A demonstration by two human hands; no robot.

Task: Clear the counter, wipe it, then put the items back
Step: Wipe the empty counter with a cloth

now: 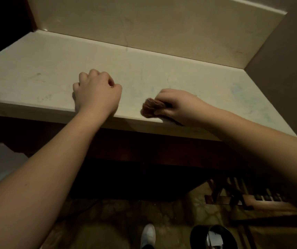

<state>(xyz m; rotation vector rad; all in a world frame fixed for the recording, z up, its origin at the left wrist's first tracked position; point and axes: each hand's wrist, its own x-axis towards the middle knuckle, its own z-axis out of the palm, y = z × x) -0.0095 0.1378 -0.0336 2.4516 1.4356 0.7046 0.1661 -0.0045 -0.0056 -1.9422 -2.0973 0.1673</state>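
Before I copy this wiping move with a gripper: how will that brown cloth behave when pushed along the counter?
The brown cloth looks bunched and creased under the right hand, so it is probably floppy and light. Pushed across the counter, it will likely fold or drag rather than slide flat. It seems unlikely to roll or break.

It looked like a home: a pale stone counter point(144, 72) with matching backsplash point(144, 24) above dark wooden cabinetry point(144, 150), and a patterned floor point(117, 221) at the bottom.

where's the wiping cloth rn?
Head view: the brown cloth is bunched in the right hand, pressed on the counter at its front edge, right of centre and just right of the fisted left hand.
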